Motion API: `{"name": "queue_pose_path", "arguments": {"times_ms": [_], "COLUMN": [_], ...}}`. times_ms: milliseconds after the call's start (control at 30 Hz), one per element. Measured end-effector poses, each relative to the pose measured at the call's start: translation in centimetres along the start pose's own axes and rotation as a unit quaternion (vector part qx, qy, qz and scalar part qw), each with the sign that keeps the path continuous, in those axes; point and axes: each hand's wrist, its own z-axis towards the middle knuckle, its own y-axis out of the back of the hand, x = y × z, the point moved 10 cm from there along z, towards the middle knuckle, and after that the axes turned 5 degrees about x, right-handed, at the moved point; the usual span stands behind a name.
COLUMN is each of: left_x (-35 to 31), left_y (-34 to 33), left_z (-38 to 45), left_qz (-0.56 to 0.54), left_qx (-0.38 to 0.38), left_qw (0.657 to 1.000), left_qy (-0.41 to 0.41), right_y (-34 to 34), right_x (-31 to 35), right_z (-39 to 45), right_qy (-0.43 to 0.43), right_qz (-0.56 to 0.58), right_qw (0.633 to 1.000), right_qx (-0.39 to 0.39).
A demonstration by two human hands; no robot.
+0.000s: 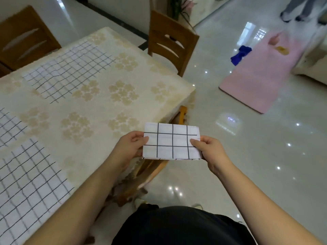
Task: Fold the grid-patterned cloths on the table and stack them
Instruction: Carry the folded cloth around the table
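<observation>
A small folded white cloth with black grid lines (172, 141) is held in the air beside the table's right edge. My left hand (130, 146) pinches its left edge and my right hand (210, 150) pinches its right edge. Three more grid cloths lie flat and unfolded on the table: one at the far side (69, 69), one at the near left (30, 183), and one cut off by the left edge of the view (8, 124).
The table (109, 103) wears a cream floral cover. Wooden chairs stand at the far left (24, 39), at the far right (169, 41) and tucked under the near corner (150, 172). A pink mat (261, 73) lies on the glossy floor, and a person's legs (299, 9) are at top right.
</observation>
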Motion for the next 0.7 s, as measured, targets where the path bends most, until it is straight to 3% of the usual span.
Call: {"name": "queue_pose_path", "arguments": {"times_ms": [367, 700], "left_x": [-0.1, -1.7], "left_y": [-19.2, -26.8], "left_z": [0.4, 3.0], "left_qz": [0.088, 0.129], "left_qx": [0.059, 0.104], "left_qw": [0.994, 0.986], "left_qy": [0.013, 0.02], "right_y": [18.4, 24.5], "right_x": [-1.2, -2.5], "right_z": [-4.1, -4.1], "right_qy": [0.022, 0.002], "right_qz": [0.079, 0.141], "right_qw": [0.992, 0.983], "right_qx": [-0.094, -0.119]}}
